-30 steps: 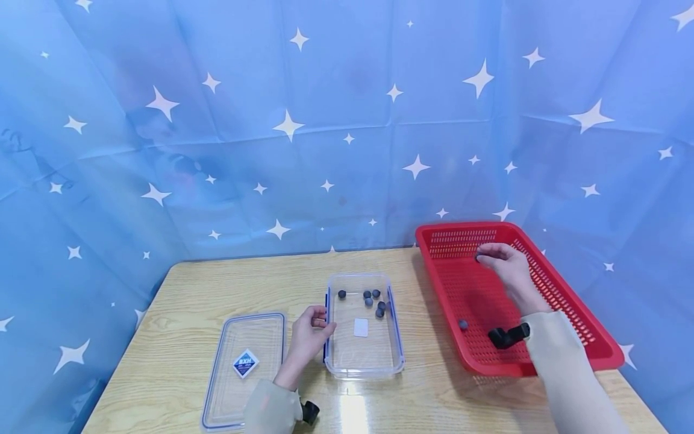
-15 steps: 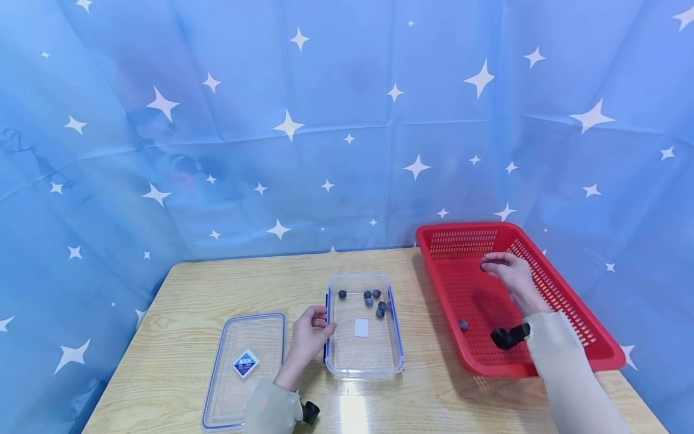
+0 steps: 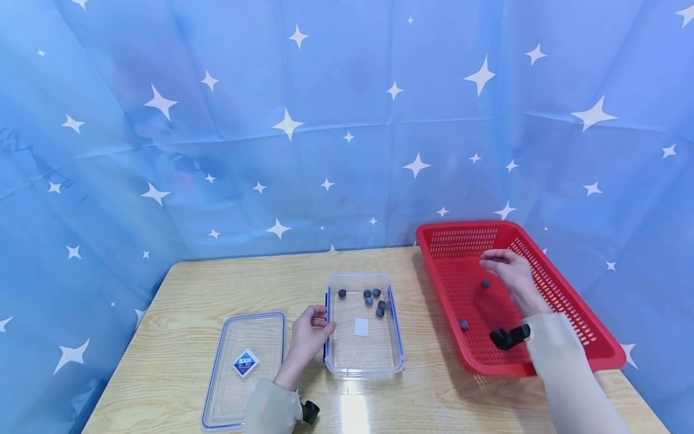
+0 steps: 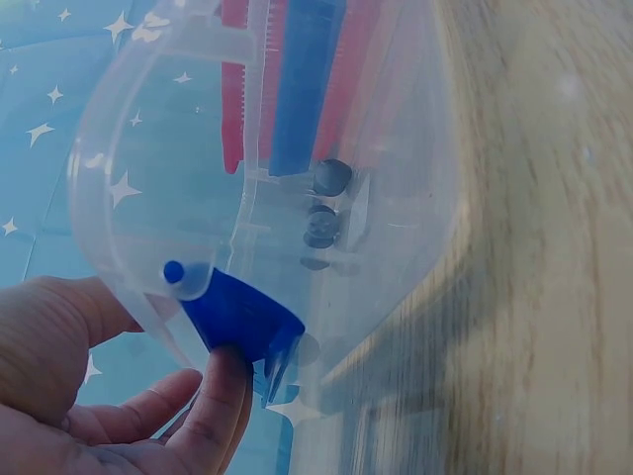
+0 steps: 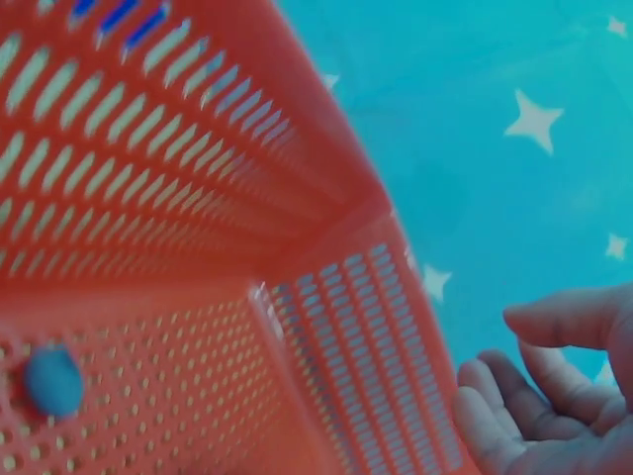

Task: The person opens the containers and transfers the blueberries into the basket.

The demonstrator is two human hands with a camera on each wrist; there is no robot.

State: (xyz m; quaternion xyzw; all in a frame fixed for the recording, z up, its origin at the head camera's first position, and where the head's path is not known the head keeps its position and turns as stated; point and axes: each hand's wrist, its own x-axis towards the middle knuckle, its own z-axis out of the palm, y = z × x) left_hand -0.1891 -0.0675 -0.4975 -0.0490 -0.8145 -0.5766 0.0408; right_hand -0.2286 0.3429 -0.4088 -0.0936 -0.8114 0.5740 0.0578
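The left hand (image 3: 311, 337) holds the left side of a clear plastic food box (image 3: 360, 371), its thumb over the rim and fingertips at a blue latch (image 4: 242, 317). Several blueberries (image 3: 368, 301) lie inside, mostly toward the far right. Over the red plastic basket (image 3: 452, 301), the right hand (image 3: 509, 274) has its thumb and fingers apart, with nothing between them in the right wrist view. One blueberry (image 3: 485, 282) sits on the basket floor below those fingertips. Another blueberry (image 3: 463, 324) rests near the basket's left wall.
A clear lid (image 3: 238, 337) with a blue edge and a diamond label lies left of the box on the wooden table (image 3: 428, 386). A blue star-patterned curtain (image 3: 347, 181) hangs behind the table. The basket's raised walls surround the right hand's area.
The right hand has let go of the blueberry it pinched; the berry now lies on the basket floor. That hand first dipped slightly, then rose a little. The left hand stays on the box.
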